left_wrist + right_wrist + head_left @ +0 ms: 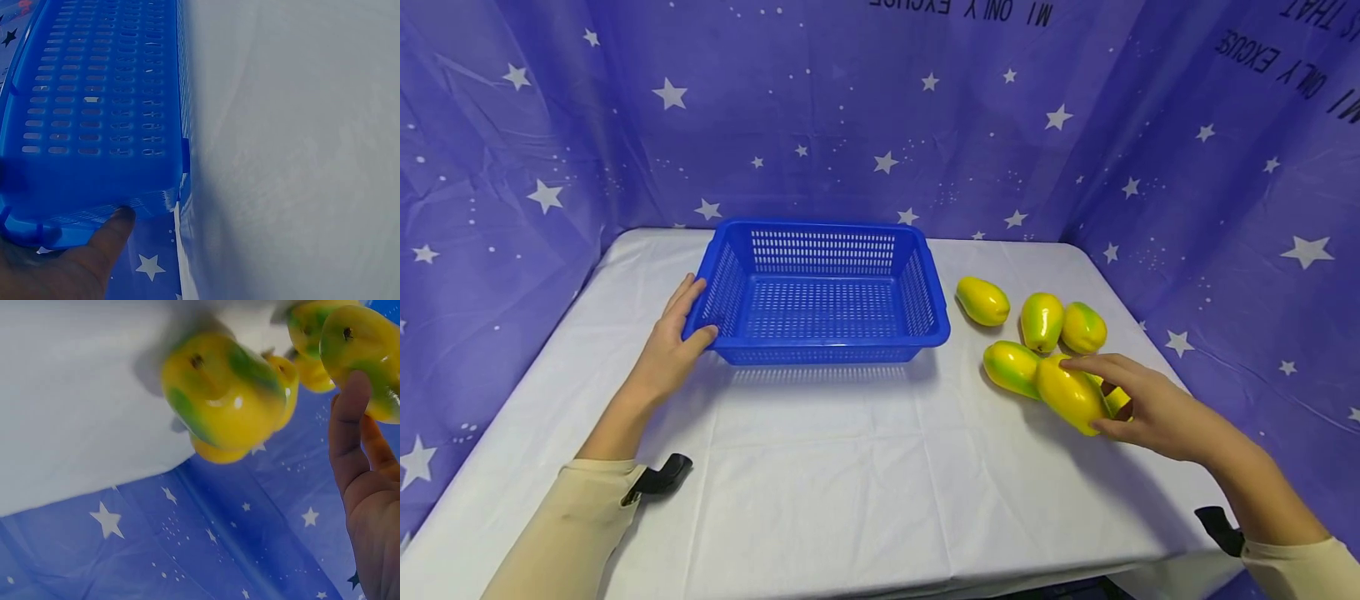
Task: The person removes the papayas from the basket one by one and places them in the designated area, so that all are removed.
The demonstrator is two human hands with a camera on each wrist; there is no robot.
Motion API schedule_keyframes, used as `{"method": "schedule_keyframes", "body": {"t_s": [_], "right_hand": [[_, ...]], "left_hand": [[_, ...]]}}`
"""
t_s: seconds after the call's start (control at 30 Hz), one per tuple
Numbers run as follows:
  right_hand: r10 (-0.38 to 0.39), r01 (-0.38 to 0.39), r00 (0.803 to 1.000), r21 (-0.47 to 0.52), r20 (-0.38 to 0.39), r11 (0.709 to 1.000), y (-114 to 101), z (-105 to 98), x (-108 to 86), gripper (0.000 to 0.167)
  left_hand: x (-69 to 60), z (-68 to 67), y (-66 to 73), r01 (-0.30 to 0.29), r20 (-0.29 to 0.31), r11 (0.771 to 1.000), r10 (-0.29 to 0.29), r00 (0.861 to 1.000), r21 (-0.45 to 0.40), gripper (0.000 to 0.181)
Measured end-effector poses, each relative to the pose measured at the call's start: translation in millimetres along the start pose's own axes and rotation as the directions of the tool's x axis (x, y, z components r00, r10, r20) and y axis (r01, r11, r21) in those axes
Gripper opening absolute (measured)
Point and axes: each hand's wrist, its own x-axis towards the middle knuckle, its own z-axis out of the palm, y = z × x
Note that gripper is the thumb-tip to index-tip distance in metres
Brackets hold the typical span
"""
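My right hand (1150, 407) pinches a glossy yellow-green papaya (1070, 396) between thumb and fingers. In the right wrist view, the thumb lies against this papaya (359, 350), whose stem end shows. Another papaya (1011, 368) lies just left of it, and one more (1118, 403) is mostly hidden behind the hand. The left hand (672, 343) grips the left rim of a blue plastic basket (827, 342) near its front corner. In the left wrist view, its thumb (112, 237) touches the basket wall; the other fingers are largely out of sight there.
Three more papayas lie behind the right hand: one near the basket (983, 301), one in the middle (1042, 322) and one at the right (1083, 328). A white cloth (820, 492) covers the table. Purple star-patterned curtains (820, 108) hang around its back and sides.
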Motion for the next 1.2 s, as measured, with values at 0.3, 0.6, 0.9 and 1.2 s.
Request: {"method": "schedule_keyframes", "body": {"t_s": [0.3,0.6,0.9,1.2], "right_hand": [[0.028,-0.028,0.999,0.003,0.043,1.000,5.7,20.0,-9.6,0.083],[0.103,-0.103,0.992,-0.010,0.076,0.995,4.1,31.8,-14.9,0.085],[0.120,-0.124,0.987,0.030,0.107,0.992,1.4,33.7,-20.0,0.086],[0.148,-0.152,0.981,0.017,0.125,0.988,-3.3,32.1,-20.4,0.083]], "left_hand": [[0.3,-0.7,-1.6,0.021,0.008,1.000,-0.022,1.000,0.014,0.069],[-0.9,-0.4,1.5,0.028,0.011,0.999,-0.028,1.000,0.019,0.069],[1.0,-1.7,3.1,0.029,0.002,0.999,-0.029,1.000,0.022,0.070],[1.8,-0.2,3.2,0.024,0.007,1.000,-0.024,1.000,0.014,0.069]]}}
